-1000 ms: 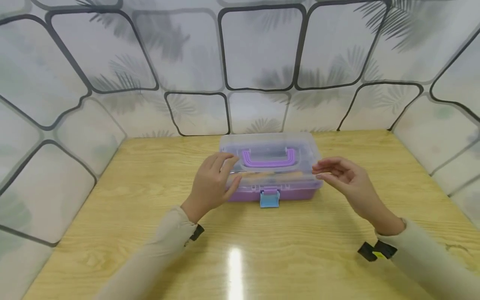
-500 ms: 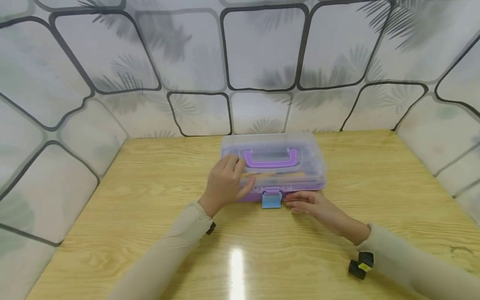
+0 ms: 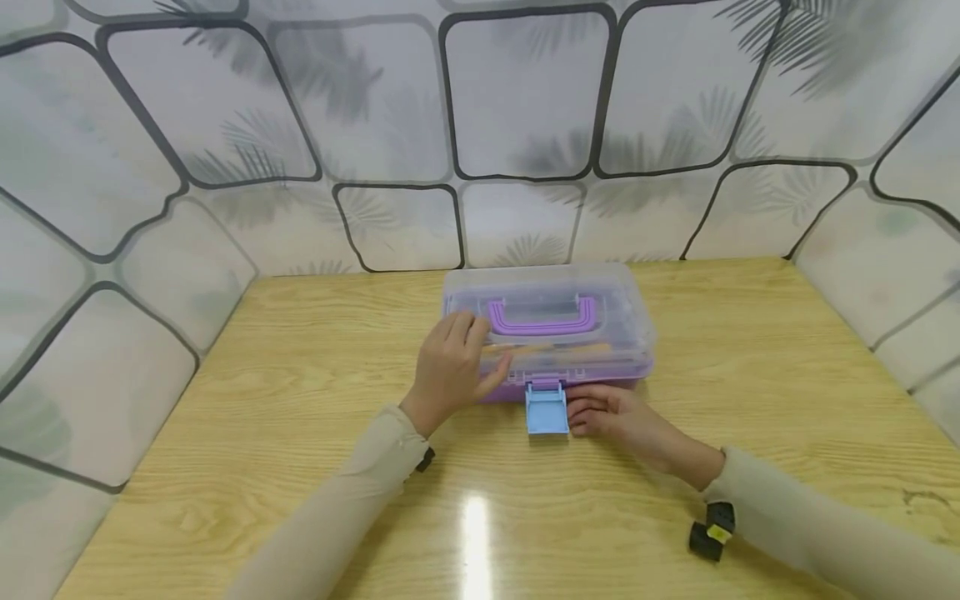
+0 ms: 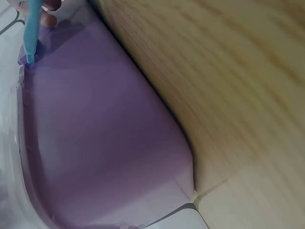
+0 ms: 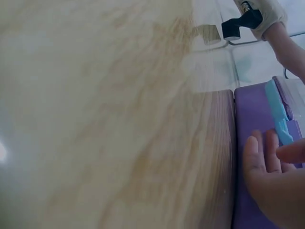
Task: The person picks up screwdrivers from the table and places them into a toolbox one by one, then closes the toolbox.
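A clear-lidded purple storage box (image 3: 618, 321) sits on the table, its lid down and a purple handle (image 3: 542, 328) folded on top. Orange-yellow items (image 3: 581, 352) show dimly through the lid. The light blue front latch (image 3: 547, 411) is swung outward. My left hand (image 3: 452, 354) rests at the lid's front left, thumb along the front. My right hand (image 3: 626, 423) is at the latch's right edge, its fingertips close against it. In the right wrist view the fingers reach to the lower end of the latch (image 5: 276, 107). The left wrist view shows mostly the purple box front (image 4: 105, 119).
The box stands near the back of the wood-grain table (image 3: 315, 358). Behind and beside it rise patterned fabric walls (image 3: 525, 100) with dark outlines. Each wrist wears a small black device, the right one (image 3: 712, 532) plainly visible.
From beside the lid's right edge, my right hand has come down and left to the latch. The latch has swung further outward. My left hand has shifted slightly right onto the box.
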{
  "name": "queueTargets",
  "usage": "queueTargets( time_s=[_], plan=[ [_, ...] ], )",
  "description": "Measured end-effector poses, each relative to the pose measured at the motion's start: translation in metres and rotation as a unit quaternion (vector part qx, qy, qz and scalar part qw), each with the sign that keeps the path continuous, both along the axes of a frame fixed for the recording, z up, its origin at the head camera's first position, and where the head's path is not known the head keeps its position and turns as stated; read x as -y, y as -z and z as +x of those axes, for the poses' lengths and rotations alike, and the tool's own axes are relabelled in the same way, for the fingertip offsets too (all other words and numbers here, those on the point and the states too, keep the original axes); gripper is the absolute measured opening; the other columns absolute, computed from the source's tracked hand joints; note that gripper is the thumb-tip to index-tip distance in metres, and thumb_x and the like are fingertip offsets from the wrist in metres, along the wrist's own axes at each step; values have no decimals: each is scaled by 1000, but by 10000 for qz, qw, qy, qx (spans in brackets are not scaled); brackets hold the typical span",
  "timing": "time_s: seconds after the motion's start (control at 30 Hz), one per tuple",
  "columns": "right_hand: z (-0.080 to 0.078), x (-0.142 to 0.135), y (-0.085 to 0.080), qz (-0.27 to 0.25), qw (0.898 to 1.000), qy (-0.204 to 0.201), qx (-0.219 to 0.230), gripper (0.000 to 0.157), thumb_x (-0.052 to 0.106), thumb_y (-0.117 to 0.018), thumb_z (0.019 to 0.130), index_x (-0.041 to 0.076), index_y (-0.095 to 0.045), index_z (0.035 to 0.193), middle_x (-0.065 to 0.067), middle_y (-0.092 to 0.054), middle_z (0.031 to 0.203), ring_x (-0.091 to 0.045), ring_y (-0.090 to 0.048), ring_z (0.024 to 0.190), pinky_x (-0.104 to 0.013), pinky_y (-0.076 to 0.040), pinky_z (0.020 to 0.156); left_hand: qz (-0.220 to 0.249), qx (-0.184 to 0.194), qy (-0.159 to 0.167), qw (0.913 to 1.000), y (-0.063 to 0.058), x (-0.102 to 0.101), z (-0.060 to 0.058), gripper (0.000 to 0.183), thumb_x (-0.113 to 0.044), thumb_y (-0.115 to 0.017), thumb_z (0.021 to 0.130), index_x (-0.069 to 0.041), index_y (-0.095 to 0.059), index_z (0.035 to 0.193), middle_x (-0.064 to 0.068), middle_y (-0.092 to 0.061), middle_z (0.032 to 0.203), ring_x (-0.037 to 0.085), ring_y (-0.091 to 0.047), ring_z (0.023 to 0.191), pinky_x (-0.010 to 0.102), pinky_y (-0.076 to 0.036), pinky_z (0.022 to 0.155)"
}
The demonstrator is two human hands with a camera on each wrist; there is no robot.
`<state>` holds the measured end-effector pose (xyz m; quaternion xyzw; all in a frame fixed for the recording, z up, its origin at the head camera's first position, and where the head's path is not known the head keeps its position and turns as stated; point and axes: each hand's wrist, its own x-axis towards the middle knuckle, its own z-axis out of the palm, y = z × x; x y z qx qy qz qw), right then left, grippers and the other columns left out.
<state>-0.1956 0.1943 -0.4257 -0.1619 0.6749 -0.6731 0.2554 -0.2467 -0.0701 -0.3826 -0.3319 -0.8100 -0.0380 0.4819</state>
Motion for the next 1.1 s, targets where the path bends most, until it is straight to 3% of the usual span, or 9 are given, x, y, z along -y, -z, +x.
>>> queueTargets(
  time_s=[0.2, 0.33, 0.43, 0.57, 0.67, 0.83, 1.1],
  plan=[
    [-1, 5, 2, 75, 9999, 23, 132, 67, 3, -62, 88, -22, -23, 136, 8, -61, 98, -2, -61, 91, -21, -54, 83, 51, -19, -21, 10000, 2, -1, 0, 38, -42, -65, 73, -6, -56, 80, 4, -54, 71, 17, -52, 63, 26, -50, 60],
    [-1, 9, -2, -53, 9991, 63, 420, 72, 5, -65, 86, -21, -21, 137, 6, -64, 100, -5, -63, 92, -22, -54, 85, 52, 36, -44, 10000, 3, -2, 0, 38, -41, -65, 73, -5, -56, 80, 5, -56, 71, 18, -53, 63, 26, -51, 61],
    [-3, 11, -8, -273, 9976, -38, 634, 62, 11, -61, 91, -21, -28, 132, 0, -68, 102, -10, -66, 96, -27, -53, 89, 58, 95, -91, 9999, 2, -3, 1, 37, -40, -65, 74, -5, -56, 80, 5, -56, 72, 18, -53, 64, 27, -51, 62],
    [-7, 14, -15, -480, 9943, -151, 944, 34, 24, -53, 97, -7, -55, 112, -2, -71, 101, -13, -67, 98, -30, -52, 92, 99, 114, -142, 9998, 2, -3, 1, 37, -40, -65, 74, -5, -56, 81, 6, -56, 73, 19, -54, 64, 27, -50, 61],
    [-10, 18, -21, -497, 9905, -80, 1278, 33, 31, -49, 98, 0, -57, 106, -3, -70, 101, -14, -67, 97, -30, -52, 92, 120, 93, -179, 9997, 2, -3, 1, 37, -40, -64, 74, -5, -56, 81, 6, -56, 73, 19, -54, 64, 27, -50, 61],
    [-11, 25, -28, -485, 9806, 229, 1885, 49, 38, -41, 100, -5, -38, 123, -10, -63, 108, -18, -64, 100, -32, -50, 95, 131, 82, -202, 9997, 4, -3, 0, 37, -41, -62, 74, -5, -56, 81, 6, -56, 73, 19, -54, 64, 26, -50, 61],
    [-7, 36, -39, -864, 9570, 741, 2670, 80, 48, -45, 95, -12, -17, 139, -14, -56, 114, -20, -60, 105, -37, -36, 111, 103, 93, -207, 9997, 2, -4, 2, 37, -41, -63, 74, -5, -57, 81, 6, -57, 73, 19, -55, 65, 27, -51, 62]
  ],
)
